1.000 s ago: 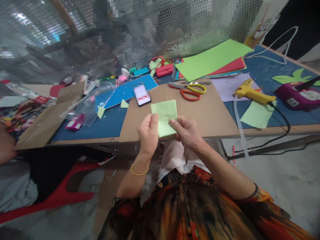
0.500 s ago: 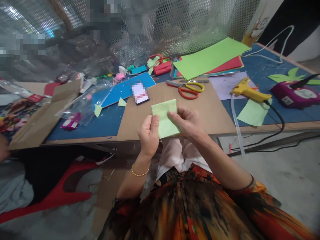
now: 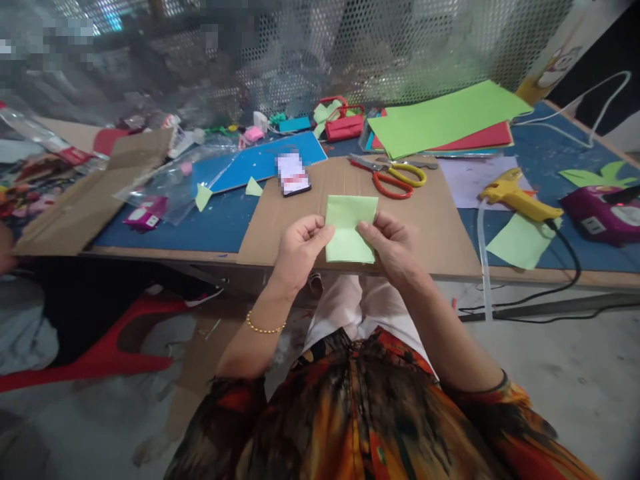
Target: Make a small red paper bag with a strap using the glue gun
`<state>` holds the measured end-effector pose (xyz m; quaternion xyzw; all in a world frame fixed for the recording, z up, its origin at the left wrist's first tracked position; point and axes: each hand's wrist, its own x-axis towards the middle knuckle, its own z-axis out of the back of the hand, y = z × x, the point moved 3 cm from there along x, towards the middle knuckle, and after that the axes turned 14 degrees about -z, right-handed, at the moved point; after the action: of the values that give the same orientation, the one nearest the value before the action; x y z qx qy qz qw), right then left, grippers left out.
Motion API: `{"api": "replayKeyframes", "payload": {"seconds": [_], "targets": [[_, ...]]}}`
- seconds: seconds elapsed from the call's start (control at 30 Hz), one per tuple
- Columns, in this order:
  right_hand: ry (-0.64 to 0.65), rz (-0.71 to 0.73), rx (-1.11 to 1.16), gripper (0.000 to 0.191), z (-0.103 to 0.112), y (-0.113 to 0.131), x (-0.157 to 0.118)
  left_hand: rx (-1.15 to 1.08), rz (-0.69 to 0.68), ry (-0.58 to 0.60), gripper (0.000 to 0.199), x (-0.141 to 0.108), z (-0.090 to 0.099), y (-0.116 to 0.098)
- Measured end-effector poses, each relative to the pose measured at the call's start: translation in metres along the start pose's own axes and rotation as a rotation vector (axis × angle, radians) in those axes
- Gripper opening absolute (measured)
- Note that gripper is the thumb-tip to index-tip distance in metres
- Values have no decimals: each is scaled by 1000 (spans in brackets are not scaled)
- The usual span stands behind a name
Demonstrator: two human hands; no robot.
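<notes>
A folded piece of light green paper (image 3: 351, 230) is held up over the front edge of the cardboard sheet (image 3: 435, 233). My left hand (image 3: 301, 248) pinches its left side, thumb on the near face. Its right side is gripped by my right hand (image 3: 393, 243), also with the thumb on top; the fingers behind the paper are partly hidden. Beyond the paper on the cardboard lie scissors (image 3: 395, 183) with one red and one yellow handle, and another pair of scissors (image 3: 413, 164) partly behind them. A phone (image 3: 294, 175) rests to their left.
On the right are a yellow glue gun (image 3: 520, 193) with a glue stick and black cable, and a purple box-shaped device (image 3: 600, 210). Green sheets (image 3: 450, 117) are stacked at the back. Plastic bags and cardboard (image 3: 100, 187) lie left. Another person's hand (image 3: 6, 247) shows at the left edge.
The green paper, tilted before, is now held straighter and squarer. My left hand has shifted from its lower left corner area to its side. The camera view has shifted slightly left.
</notes>
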<state>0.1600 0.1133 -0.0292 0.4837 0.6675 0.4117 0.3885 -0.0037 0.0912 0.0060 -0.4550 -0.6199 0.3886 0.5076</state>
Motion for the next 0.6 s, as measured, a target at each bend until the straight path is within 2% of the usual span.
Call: {"api": "replayKeyframes", "payload": {"seconds": [0.13, 0.23, 0.4, 0.5, 0.6], "targets": [[19, -7, 1, 46, 3, -1, -2, -46, 51, 93, 27, 1, 0, -3], [31, 19, -38, 35, 3, -1, -5, -41, 43, 68, 22, 1, 1, -4], [-42, 81, -137, 14, 5, 2, -11, -42, 10, 21, 12, 2, 2, -6], [-16, 87, -199, 17, 5, 4, -15, -49, 39, 38, 10, 2, 1, -7], [-20, 173, -282, 19, 7, 9, -20, -58, 100, 62, 13, 1, 0, -8]]}}
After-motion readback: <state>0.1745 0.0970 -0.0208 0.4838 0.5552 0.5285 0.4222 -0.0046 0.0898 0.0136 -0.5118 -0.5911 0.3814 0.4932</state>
